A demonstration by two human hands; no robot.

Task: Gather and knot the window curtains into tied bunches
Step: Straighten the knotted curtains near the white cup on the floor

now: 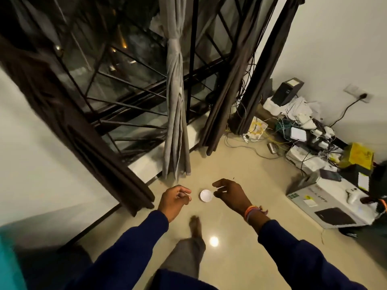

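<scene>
Curtains hang round the dark barred window (125,84): a grey curtain (174,114) at twelve o'clock is already gathered and knotted high up, its tail falling to the floor (240,206). A brown curtain (69,114) drops at ten o'clock and two more brown curtains (240,80) at one o'clock, all loose. Both hands hover low over the floor, touching no cloth. The left hand (172,200) has loosely curled fingers, its grip empty; the right hand (229,194), with coloured bands at the wrist, has fingers spread and bent, its grip apart and empty too. Between them a small white round lid (206,195) lies on the floor. At three o'clock sit tangled cables (310,130) and a white box (335,206).
</scene>
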